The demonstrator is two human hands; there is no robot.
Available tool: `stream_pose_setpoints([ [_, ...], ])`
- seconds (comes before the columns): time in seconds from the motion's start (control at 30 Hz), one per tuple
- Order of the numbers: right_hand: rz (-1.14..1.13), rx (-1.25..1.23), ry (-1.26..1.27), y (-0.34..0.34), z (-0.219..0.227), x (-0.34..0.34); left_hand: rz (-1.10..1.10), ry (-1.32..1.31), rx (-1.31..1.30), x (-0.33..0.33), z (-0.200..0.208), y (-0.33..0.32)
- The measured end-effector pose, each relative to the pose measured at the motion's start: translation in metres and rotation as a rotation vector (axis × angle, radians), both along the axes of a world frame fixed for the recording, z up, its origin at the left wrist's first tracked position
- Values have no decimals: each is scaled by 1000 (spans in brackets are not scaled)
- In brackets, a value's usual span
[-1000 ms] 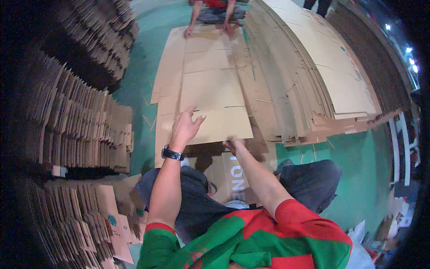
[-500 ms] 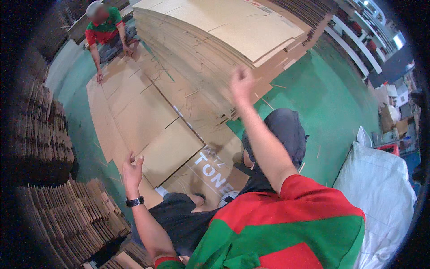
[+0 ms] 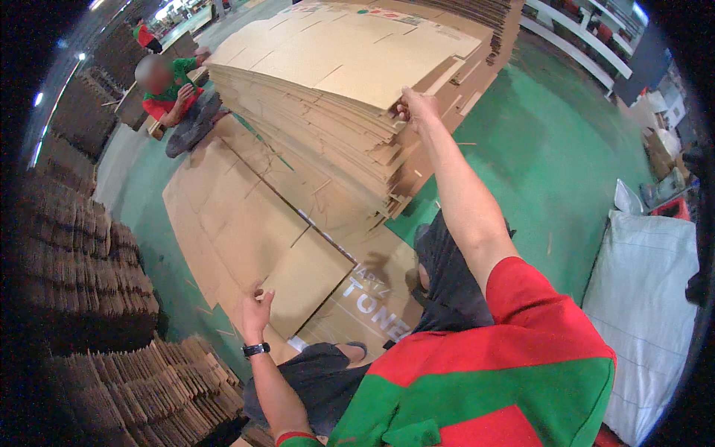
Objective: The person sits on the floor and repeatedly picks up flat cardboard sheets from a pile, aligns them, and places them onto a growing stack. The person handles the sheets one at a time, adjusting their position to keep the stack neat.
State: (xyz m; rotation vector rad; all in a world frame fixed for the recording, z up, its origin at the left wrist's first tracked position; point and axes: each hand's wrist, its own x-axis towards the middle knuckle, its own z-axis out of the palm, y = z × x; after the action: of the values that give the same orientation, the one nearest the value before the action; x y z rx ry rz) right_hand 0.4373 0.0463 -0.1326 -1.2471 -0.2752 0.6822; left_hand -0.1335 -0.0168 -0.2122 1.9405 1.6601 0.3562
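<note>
A tall stack of flat cardboard sheets [image 3: 320,119] stands ahead of me. My right hand [image 3: 419,113] reaches to its near corner, fingers closed on the edge of the top slotted cardboard sheet [image 3: 357,56]. On the floor before my knees lies a slotted cardboard sheet [image 3: 246,201], over printed cardboard [image 3: 357,320]. Close above its near-left edge hovers my left hand [image 3: 255,311], fingers loosely curled and apart, holding nothing. At the far end squats a co-worker [image 3: 175,97], one hand at the far corner of the stack and the other raised.
Bundles of cardboard on edge [image 3: 141,387] line my left side. To the right rests a big white sack [image 3: 640,313], with boxes and odds and ends [image 3: 666,149] beyond it. White rails [image 3: 581,48] stand at the back right. Cardboard scraps lie on the green floor [image 3: 521,149].
My right hand has moved onto the corner of the top sheet and closed there. The co-worker has let go of the floor sheet and reached to the stack. My view has tipped upward.
</note>
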Motion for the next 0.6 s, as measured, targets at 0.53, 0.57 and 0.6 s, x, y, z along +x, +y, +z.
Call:
stream_pose_setpoints([
  [0.53,272,-191,-203,-2,-5,-56,24,-691,-309,47,16,-11],
  [0.57,277,-81,-54,-4,-6,-83,69,-741,-314,47,24,-12],
  [0.6,365,-43,-111,-11,-5,-107,53,-839,-355,50,31,-16],
])
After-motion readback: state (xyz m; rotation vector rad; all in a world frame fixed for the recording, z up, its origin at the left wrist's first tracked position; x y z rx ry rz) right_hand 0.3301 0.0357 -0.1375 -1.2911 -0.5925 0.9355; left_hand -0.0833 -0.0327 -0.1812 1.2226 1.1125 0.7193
